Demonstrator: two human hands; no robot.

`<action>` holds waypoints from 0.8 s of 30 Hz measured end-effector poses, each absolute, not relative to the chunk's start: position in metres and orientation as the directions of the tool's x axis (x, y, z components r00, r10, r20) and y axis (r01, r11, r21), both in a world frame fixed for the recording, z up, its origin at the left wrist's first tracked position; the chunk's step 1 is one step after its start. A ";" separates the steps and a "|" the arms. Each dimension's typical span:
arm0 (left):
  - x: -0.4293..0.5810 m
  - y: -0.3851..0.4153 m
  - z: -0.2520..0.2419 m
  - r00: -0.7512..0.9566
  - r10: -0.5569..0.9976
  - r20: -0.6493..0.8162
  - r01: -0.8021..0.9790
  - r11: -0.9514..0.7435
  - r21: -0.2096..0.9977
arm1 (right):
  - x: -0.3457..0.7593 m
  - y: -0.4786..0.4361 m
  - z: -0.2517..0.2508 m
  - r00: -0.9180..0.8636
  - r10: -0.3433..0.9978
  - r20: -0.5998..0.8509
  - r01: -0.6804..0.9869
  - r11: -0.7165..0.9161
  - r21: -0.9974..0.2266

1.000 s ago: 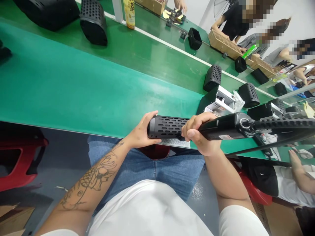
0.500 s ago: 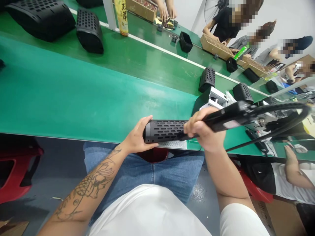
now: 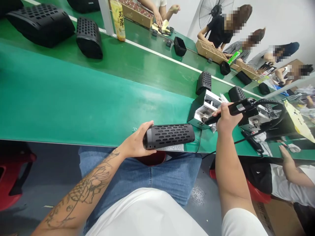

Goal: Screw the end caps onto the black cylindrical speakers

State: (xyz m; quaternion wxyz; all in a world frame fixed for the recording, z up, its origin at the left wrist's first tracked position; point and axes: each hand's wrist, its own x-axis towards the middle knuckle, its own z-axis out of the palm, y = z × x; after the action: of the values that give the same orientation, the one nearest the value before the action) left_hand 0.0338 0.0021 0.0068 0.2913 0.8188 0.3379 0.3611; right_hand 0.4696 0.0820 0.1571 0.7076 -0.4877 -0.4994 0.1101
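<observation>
My left hand point(image 3: 138, 141) is wrapped around the left end of a black speaker housing point(image 3: 172, 135) with slotted holes, lying along the table's front edge. In my right hand point(image 3: 227, 119) is a black corded electric screwdriver point(image 3: 237, 108), held tilted. Its tip points down and left to the front of a black-and-white screw feeder point(image 3: 205, 106); whether tip and feeder touch I cannot tell. Between the housing and the feeder lies a short stretch of green mat, with a thin black cable point(image 3: 199, 141) running over it.
Several black perforated housings point(image 3: 89, 37) stand on the green table point(image 3: 73, 108). A yellow bottle point(image 3: 118, 21) is by a white post. Across the table, people work beside cardboard trays point(image 3: 209, 49). A second feeder point(image 3: 256, 119) and another person's arm point(image 3: 289, 160) are at right.
My right hand has moved the electric screwdriver right, away from the speaker housing to the screw feeder. My left hand keeps its hold on the housing. The whole view has shifted slightly.
</observation>
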 end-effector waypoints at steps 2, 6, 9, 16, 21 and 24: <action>0.034 0.002 0.007 0.502 0.777 0.381 0.347 -0.584 0.734 | 0.467 0.072 0.157 0.467 0.668 0.579 0.324 0.480 -0.815; 0.034 0.002 0.006 0.509 0.775 0.375 0.328 -0.577 0.748 | 0.466 0.068 0.167 0.513 0.561 0.650 0.338 0.564 -0.753; 0.034 0.003 0.004 0.503 0.784 0.363 0.329 -0.562 0.758 | 0.468 0.079 0.169 0.530 0.518 0.672 0.363 0.578 -0.731; 0.032 0.003 0.001 0.472 0.820 0.324 0.358 -0.514 0.780 | 0.465 0.081 0.162 0.546 0.567 0.616 0.324 0.535 -0.780; 0.034 0.003 0.006 0.483 0.808 0.336 0.330 -0.524 0.785 | 0.425 0.032 0.194 0.518 0.569 0.639 0.220 0.633 -0.742; 0.036 0.002 0.010 0.485 0.803 0.346 0.321 -0.531 0.784 | 0.382 -0.010 0.214 0.399 0.634 0.662 0.031 0.712 -0.701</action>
State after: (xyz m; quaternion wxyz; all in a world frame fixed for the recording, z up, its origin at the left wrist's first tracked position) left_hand 0.0358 0.0018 0.0104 0.3309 0.7957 0.3532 0.3641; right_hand 0.3821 -0.0095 0.2142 0.7706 -0.3249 -0.5122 0.1955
